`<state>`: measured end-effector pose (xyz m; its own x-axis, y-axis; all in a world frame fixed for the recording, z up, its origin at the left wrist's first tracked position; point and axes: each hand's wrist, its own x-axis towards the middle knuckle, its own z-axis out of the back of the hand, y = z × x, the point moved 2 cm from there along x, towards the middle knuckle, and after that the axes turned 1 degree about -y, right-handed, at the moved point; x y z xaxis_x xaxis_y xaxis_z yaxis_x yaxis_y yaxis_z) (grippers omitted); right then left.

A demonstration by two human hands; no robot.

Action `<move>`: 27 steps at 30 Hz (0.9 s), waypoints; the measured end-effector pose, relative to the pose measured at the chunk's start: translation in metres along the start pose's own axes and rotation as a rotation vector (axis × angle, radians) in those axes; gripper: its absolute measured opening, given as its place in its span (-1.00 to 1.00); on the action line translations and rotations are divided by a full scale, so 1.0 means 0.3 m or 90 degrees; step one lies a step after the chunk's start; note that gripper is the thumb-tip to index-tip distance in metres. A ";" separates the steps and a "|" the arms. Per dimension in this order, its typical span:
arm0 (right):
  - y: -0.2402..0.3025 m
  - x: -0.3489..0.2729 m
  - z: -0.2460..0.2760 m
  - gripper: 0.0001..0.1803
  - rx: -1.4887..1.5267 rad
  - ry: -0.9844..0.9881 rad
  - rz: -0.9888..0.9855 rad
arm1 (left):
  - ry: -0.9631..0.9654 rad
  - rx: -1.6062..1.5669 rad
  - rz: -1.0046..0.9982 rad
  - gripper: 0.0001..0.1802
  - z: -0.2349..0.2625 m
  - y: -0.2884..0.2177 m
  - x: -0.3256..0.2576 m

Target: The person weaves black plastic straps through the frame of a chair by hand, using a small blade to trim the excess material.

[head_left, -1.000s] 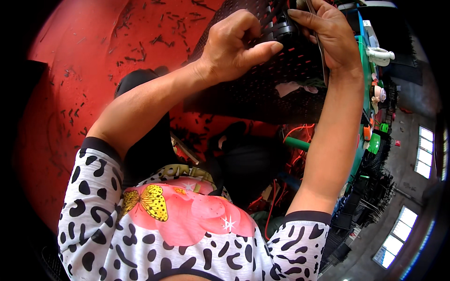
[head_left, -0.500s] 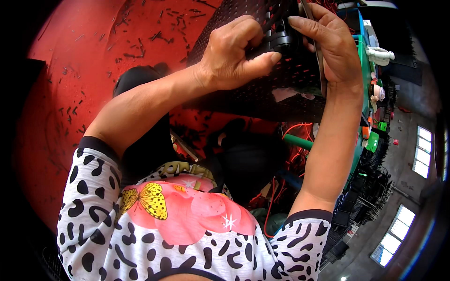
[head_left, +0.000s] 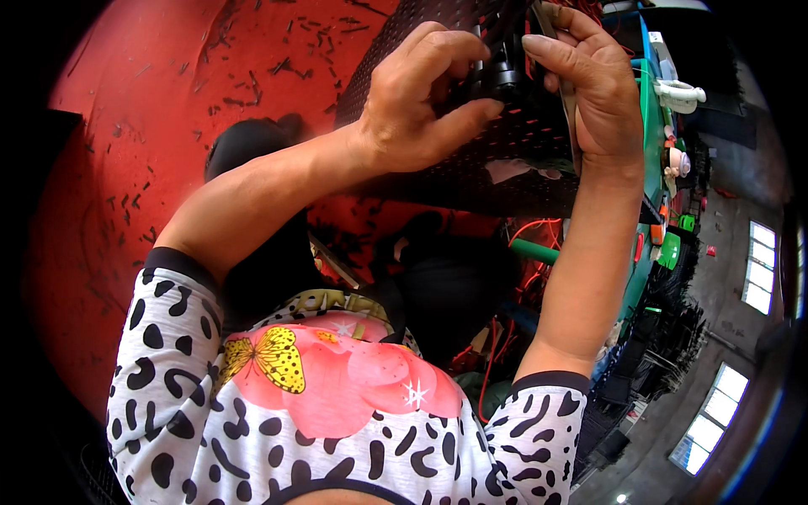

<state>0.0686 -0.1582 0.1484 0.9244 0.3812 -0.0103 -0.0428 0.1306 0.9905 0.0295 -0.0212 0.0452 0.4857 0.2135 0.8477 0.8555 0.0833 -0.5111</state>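
Head view, the only one: at top centre, a dark brown-black panel with rows of small holes (head_left: 526,139), tilted and spread below and between both hands, well above the red floor covering (head_left: 172,109) littered with short dark offcuts (head_left: 130,202). On its upper part, a glossy cluster of narrow black bands (head_left: 503,77), seemingly the spot of the work. Likely to go wrong from here: could slip or spring loose at the bands if pressed unevenly or held too lightly; could twist or sag along the panel if poorly backed on the far side; could nip a thumb if closed on the bands too suddenly. Placed between the two hands, the bands: just beyond the fingertips of the bare left hand (head_left: 408,105), and just left of the right thumb. Left hand about half open, thumb and forefinger bowed well apart, with nothing visibly pinched in the gap; impossible to tell contact at the hidden fingers. Bare right hand (head_left: 602,97) partly closed, thumb laid across a thin flat grey-brown strip (head_left: 570,109), fingers bent close by; impossible to tell a firm pinch from a loose rest. Lower down on the panel, near the strip, a thin pale scrap (head_left: 505,171); right of the right hand, a green worktop edge (head_left: 650,101).
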 end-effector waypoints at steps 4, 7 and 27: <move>-0.005 -0.007 -0.013 -0.56 0.038 0.016 -0.018 | 0.049 0.022 0.020 -0.49 0.019 -0.029 0.015; 0.010 -0.024 -0.031 -0.56 0.043 -0.003 -0.016 | 0.102 0.036 -0.099 -0.56 0.015 -0.044 0.015; 0.013 -0.072 -0.065 -0.62 -0.101 -0.113 0.060 | 0.122 0.017 0.059 -0.63 0.022 -0.074 0.016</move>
<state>0.0409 -0.1482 0.1498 0.9652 0.2331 0.1185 -0.1772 0.2498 0.9519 0.0118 -0.0154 0.0597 0.5894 0.0321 0.8072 0.8019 0.0978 -0.5894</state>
